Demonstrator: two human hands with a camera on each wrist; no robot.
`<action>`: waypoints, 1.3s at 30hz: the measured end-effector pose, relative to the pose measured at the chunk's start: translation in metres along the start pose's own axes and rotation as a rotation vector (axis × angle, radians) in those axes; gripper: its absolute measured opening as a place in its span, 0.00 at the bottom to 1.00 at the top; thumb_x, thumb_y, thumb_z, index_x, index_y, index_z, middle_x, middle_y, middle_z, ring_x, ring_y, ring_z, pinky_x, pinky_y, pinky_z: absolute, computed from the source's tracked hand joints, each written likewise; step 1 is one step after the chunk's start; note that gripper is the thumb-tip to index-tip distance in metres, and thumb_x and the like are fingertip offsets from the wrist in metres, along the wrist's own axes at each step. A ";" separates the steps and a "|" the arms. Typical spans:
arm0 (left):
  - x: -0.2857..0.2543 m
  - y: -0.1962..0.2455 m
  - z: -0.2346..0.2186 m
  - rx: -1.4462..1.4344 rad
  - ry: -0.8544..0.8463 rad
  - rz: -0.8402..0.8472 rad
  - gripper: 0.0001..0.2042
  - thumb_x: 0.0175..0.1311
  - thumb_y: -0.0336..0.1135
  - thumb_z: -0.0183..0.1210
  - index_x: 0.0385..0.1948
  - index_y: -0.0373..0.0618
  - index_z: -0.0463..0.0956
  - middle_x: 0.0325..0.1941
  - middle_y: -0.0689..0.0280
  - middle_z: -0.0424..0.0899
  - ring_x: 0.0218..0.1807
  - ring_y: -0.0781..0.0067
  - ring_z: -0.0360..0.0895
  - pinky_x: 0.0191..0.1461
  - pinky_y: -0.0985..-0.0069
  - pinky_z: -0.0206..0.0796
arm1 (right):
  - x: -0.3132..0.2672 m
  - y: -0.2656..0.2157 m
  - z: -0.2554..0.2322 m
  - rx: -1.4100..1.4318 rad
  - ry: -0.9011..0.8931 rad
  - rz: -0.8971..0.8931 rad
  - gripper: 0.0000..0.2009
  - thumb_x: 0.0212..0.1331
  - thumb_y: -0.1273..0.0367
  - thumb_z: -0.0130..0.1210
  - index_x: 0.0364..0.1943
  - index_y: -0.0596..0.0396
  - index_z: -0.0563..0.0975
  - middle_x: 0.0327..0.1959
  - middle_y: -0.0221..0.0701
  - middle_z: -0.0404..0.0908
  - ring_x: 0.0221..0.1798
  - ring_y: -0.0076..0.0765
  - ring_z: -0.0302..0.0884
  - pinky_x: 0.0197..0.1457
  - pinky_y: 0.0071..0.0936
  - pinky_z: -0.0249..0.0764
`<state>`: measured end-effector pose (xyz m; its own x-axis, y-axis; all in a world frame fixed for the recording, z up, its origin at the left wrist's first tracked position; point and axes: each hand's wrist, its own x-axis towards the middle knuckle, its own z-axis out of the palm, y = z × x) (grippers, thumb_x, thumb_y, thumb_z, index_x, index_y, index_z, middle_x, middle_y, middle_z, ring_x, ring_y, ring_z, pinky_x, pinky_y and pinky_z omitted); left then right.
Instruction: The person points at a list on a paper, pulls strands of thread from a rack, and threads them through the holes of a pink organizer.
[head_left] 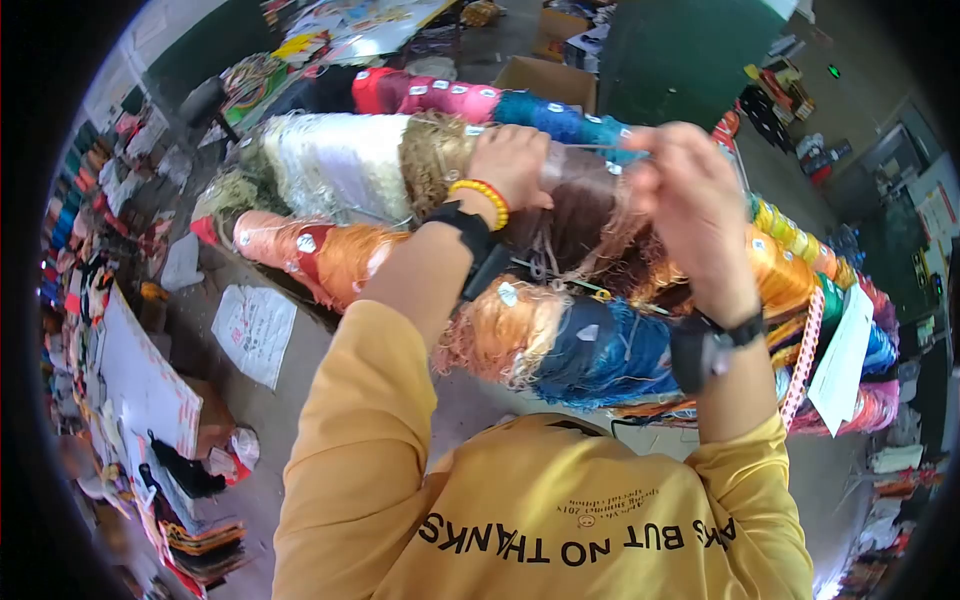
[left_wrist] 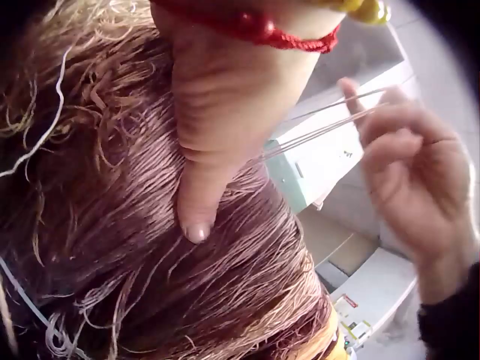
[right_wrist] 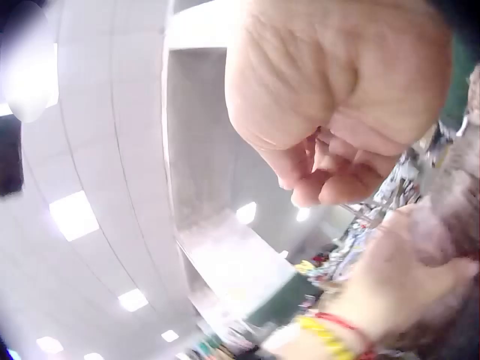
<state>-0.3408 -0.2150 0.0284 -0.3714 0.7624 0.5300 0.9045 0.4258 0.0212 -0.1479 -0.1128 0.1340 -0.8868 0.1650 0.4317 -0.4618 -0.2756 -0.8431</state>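
My left hand [head_left: 508, 165] rests on a thick hank of mauve-brown thread [left_wrist: 247, 247], its thumb lying straight along the strands. A yellow bead bracelet and a red cord circle that wrist. My right hand [head_left: 697, 205], raised to the right of the hank and slightly blurred, pinches several thin threads [left_wrist: 319, 135] between curled fingers. These threads run taut from beside the left hand to the right fingertips. In the right wrist view the fingers [right_wrist: 341, 187] curl in under the palm. The left hand's other fingers are hidden in the left wrist view.
Hanks in white [head_left: 345, 165], orange [head_left: 350, 262] and blue [head_left: 610, 350] lie bundled side by side, many with small white labels. A pink-red row [head_left: 430, 95] runs behind. A white paper [head_left: 840, 365] hangs at the right; another sheet [head_left: 253, 330] lies at the left.
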 end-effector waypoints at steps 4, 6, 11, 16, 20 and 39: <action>0.004 0.000 0.000 0.014 -0.055 0.044 0.35 0.32 0.52 0.70 0.45 0.44 0.69 0.49 0.59 0.73 0.54 0.57 0.68 0.56 0.62 0.60 | -0.099 -0.112 -0.063 0.112 0.059 -0.247 0.12 0.62 0.67 0.48 0.46 0.56 0.67 0.32 0.25 0.62 0.30 0.21 0.63 0.33 0.19 0.62; 0.005 0.001 0.003 0.021 -0.051 0.080 0.40 0.31 0.50 0.71 0.52 0.43 0.66 0.53 0.58 0.72 0.57 0.57 0.67 0.59 0.63 0.58 | -0.167 -0.175 -0.108 0.041 0.203 -0.236 0.09 0.65 0.69 0.43 0.44 0.58 0.67 0.33 0.25 0.62 0.34 0.21 0.63 0.37 0.19 0.63; 0.011 0.002 -0.009 0.016 -0.179 0.110 0.45 0.32 0.45 0.71 0.59 0.42 0.59 0.59 0.54 0.66 0.60 0.52 0.63 0.63 0.62 0.54 | -0.519 -0.459 -0.287 -0.494 0.963 -0.249 0.10 0.64 0.65 0.43 0.41 0.55 0.72 0.34 0.26 0.74 0.38 0.22 0.71 0.46 0.21 0.68; 0.057 0.112 -0.052 -0.213 0.059 0.275 0.26 0.46 0.33 0.63 0.51 0.42 0.68 0.53 0.54 0.71 0.56 0.52 0.67 0.59 0.64 0.59 | -0.507 -0.449 -0.246 -2.207 1.311 -0.193 0.10 0.57 0.69 0.47 0.40 0.56 0.76 0.41 0.30 0.76 0.42 0.31 0.74 0.52 0.26 0.68; 0.076 0.296 -0.017 -1.086 -0.523 0.099 0.11 0.58 0.32 0.56 0.41 0.39 0.75 0.40 0.65 0.79 0.45 0.76 0.75 0.49 0.79 0.66 | -0.364 -0.296 -0.251 -1.630 1.283 -0.120 0.12 0.60 0.64 0.49 0.40 0.57 0.77 0.29 0.24 0.73 0.30 0.20 0.67 0.34 0.20 0.65; 0.096 0.472 0.111 -1.762 -0.768 -0.570 0.09 0.61 0.25 0.49 0.42 0.38 0.70 0.29 0.67 0.76 0.29 0.79 0.74 0.30 0.84 0.64 | -0.279 -0.122 -0.305 -1.485 0.774 0.141 0.06 0.53 0.70 0.52 0.30 0.60 0.75 0.26 0.47 0.77 0.29 0.53 0.76 0.33 0.41 0.72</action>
<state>0.0273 0.1131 -0.0053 -0.1992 0.9521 -0.2321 -0.3307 0.1577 0.9305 0.1617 0.1637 0.0182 -0.4903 0.7376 0.4642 0.4328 0.6684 -0.6049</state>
